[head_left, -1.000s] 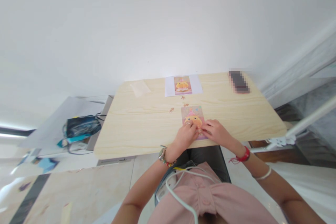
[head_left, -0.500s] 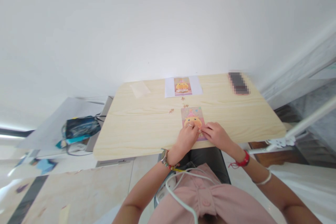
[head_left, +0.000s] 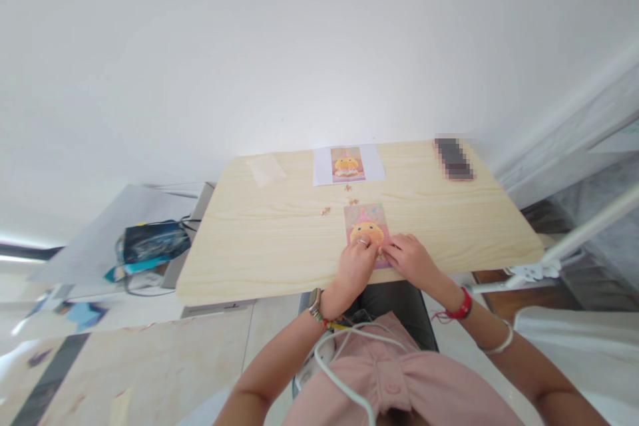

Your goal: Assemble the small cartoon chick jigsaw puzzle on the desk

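A small jigsaw puzzle (head_left: 366,225) showing a yellow cartoon figure on pink lies near the front edge of a light wooden table (head_left: 279,239). My left hand (head_left: 355,266) and my right hand (head_left: 407,259) meet over the puzzle's lower part, fingertips pinched together on it. What the fingers pinch is too small to make out. A few loose puzzle pieces (head_left: 325,211) lie just beyond the puzzle. A printed picture of the same figure (head_left: 348,164) lies on white paper at the table's far edge.
A blurred-out dark phone (head_left: 453,158) lies at the far right of the table and a pale slip of paper (head_left: 266,168) at the far left. A dark bag with cables (head_left: 152,243) sits on a low surface left of the table. A white cable (head_left: 344,359) hangs at my chest.
Both hands have slid slightly toward me along the puzzle, uncovering more of the yellow figure. They stay pinched together.
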A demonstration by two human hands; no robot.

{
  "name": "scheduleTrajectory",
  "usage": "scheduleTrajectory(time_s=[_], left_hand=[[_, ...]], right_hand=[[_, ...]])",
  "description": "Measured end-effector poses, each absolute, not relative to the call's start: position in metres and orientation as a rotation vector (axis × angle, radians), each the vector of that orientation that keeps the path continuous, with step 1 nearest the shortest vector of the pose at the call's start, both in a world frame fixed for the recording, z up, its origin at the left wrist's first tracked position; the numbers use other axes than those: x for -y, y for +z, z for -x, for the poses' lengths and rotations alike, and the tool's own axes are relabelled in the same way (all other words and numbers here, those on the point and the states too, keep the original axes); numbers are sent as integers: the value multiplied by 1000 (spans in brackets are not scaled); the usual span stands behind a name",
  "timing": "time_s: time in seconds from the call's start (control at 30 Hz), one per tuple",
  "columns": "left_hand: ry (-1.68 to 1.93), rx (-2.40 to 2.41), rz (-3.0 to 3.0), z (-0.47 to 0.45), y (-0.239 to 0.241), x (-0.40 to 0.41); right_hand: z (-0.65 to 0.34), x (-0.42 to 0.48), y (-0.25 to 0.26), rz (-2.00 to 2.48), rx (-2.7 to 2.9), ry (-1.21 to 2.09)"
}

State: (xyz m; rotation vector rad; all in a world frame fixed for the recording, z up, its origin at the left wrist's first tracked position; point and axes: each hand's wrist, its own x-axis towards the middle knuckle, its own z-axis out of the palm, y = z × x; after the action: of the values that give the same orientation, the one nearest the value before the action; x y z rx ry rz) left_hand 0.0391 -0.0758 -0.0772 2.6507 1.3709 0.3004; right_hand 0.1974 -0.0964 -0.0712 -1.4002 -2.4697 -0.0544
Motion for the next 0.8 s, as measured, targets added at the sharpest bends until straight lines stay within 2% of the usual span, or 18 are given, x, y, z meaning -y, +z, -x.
scheduleTrajectory(time_s=[0.5,0.8], left_hand=[[290,-1395,-2488,-40,-61,69],[560,-1770,-2236,41,-47,30]], right_hand=[[-193,84,-68,1468,2394,49],[-207,40,-48,1386,2211,312]])
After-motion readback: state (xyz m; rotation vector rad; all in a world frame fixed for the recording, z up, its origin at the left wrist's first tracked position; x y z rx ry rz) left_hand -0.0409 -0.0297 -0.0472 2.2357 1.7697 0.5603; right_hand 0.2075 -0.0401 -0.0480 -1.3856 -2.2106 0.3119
